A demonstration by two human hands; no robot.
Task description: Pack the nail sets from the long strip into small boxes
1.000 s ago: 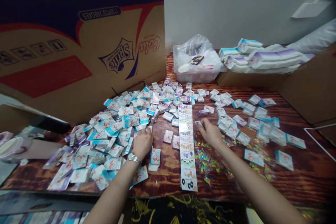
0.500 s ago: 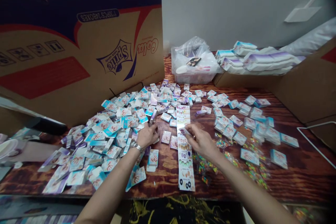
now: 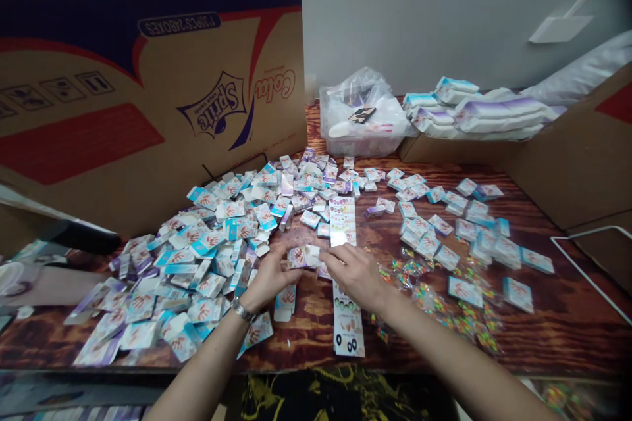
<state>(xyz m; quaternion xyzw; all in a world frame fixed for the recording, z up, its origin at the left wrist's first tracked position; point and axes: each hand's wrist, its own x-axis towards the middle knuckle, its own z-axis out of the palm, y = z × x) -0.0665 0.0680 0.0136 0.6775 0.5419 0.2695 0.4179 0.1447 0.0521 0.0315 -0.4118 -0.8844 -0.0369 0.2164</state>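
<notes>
My left hand (image 3: 270, 278), with a metal-band watch on its wrist, grips a small printed carton (image 3: 297, 257) by its left end above the table. My right hand (image 3: 354, 277) is closed at the carton's white right end; its fingertips hide what they pinch. Beneath the right hand lies a long printed strip of sheets (image 3: 349, 325) with rows of coloured nail-like pictures. A big heap of small blue, purple and white cartons (image 3: 212, 240) spreads to the left. Another small carton (image 3: 285, 302) lies just below my left hand.
Clear packets of bright coloured pieces (image 3: 429, 299) lie right of the strip, with more cartons (image 3: 424, 230) beyond them. A plastic-covered bin (image 3: 365, 145) stands at the back. A large cardboard box (image 3: 148, 112) walls off the left; wrapped packs (image 3: 498, 115) sit back right.
My left hand has come from the heap's edge toward the middle with a carton. My right hand has moved slightly left and down, meeting it over the strip's left side.
</notes>
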